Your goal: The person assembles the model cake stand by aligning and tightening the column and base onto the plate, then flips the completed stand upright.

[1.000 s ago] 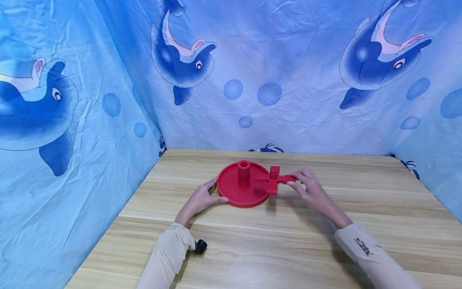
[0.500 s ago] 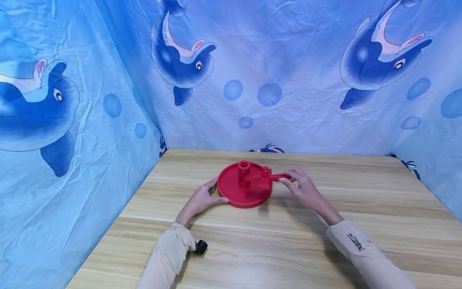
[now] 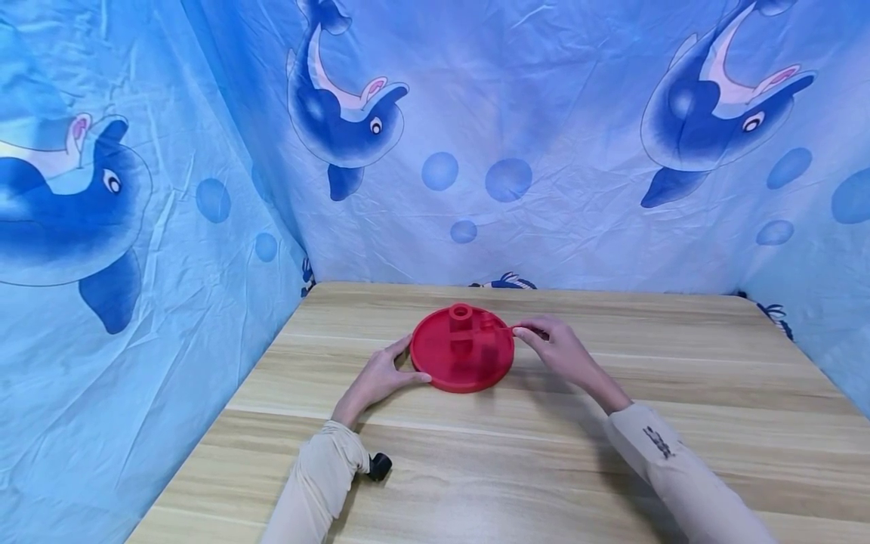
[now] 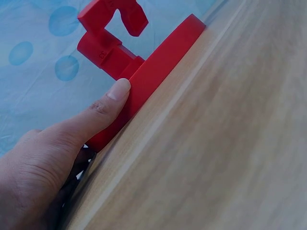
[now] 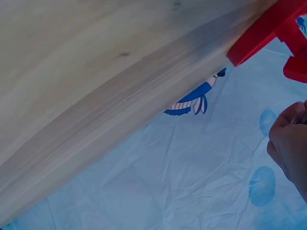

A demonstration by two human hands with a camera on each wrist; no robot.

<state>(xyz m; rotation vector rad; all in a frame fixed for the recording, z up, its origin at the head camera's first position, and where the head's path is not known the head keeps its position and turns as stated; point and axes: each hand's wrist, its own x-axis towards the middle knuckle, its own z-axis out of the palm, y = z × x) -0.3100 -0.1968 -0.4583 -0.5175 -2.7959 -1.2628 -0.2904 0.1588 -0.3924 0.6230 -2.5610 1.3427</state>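
A red round base (image 3: 435,366) with a raised rim lies on the table, and a hollow red post (image 3: 461,319) stands up from its middle. My left hand (image 3: 377,381) holds the base's left side, thumb on the near rim and fingers round the far side. In the left wrist view the thumb (image 4: 103,103) presses the rim. With thumb and fingertips my right hand (image 3: 560,355) pinches the end of a red bracket-like piece (image 4: 136,21). That piece hangs over the base's right half and overlaps the post in the head view.
The wood-grain table (image 3: 476,468) reaches back to a blue dolphin-print curtain (image 3: 571,227), which also runs along both sides. A small black device (image 3: 379,467) sticks out from the left sleeve (image 3: 316,472).
My right hand has moved left, bringing the red bracket-like piece from the base's right edge in to the post and turning it on the way. The left hand and the base have stayed put.
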